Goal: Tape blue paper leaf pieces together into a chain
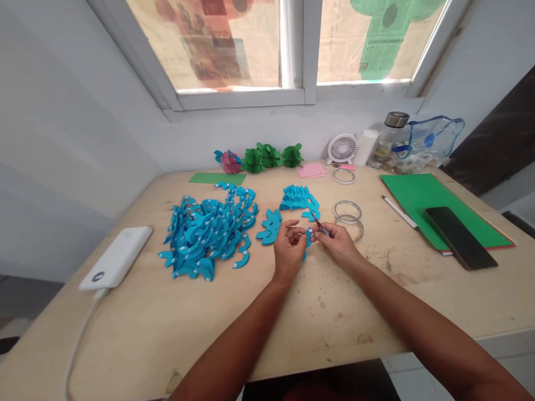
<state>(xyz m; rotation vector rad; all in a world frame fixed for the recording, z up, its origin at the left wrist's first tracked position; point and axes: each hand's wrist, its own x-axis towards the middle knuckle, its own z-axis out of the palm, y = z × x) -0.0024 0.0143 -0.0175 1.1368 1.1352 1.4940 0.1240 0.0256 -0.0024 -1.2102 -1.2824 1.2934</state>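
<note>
My left hand (289,248) is closed, thumb and fingertips pinching a blue paper piece (309,238) with a white patch on it. Opposite it, my right hand (336,243) is closed around a slim pointed tool (320,225), whose exact kind I cannot make out. The right fingertips are close to the edge of the same paper piece. Just beyond the hands stands a folded stack of blue scalloped paper (296,197). A smaller blue paper cluster (270,227) lies left of my left hand. Farther left is a large heap of blue curved paper pieces (209,228) with white patches.
Rolls of narrow tape (348,210) lie beyond my right hand. A phone (460,236) rests on a green folder (434,206) beside a white pen (399,211). At left is a white power bank (117,257) with a cable. A bottle (388,139) and small fan (343,148) stand behind.
</note>
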